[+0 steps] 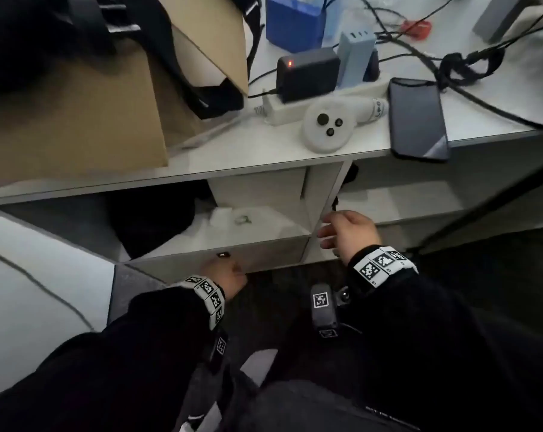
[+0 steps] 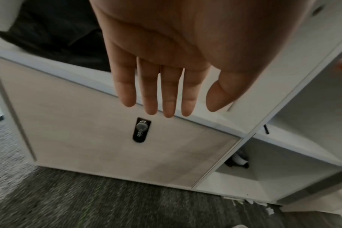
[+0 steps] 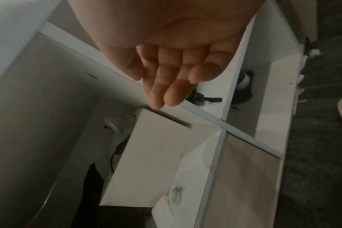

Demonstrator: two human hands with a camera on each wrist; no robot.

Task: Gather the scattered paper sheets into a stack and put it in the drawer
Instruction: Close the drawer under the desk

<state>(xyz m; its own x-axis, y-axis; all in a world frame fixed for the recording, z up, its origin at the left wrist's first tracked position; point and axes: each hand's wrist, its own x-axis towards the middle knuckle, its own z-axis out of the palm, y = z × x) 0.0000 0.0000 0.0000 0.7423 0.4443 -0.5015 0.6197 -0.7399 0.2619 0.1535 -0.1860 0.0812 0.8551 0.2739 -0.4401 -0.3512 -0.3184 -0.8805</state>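
A white stack of paper sheets [image 1: 233,227] [image 3: 166,206] lies in the desk compartment just behind the pale wood-grain drawer front [image 1: 264,257] [image 2: 88,131]. A small clip lies on top of the stack. The drawer front has a black keyhole lock [image 1: 223,254] [image 2: 141,129]. My left hand [image 1: 229,275] [image 2: 166,92] is open with straight fingers in front of that panel, near the lock; contact cannot be told. My right hand [image 1: 345,232] [image 3: 166,86] hangs with loosely curled fingers beside the white vertical divider [image 1: 326,207] and holds nothing.
A black bag [image 1: 151,222] and a white box [image 1: 257,188] share the compartment with the sheets. On the desk top [image 1: 248,157] stand a cardboard box [image 1: 77,120], a white controller [image 1: 326,126], a phone [image 1: 416,120], chargers and cables. Dark carpet [image 2: 88,200] lies below.
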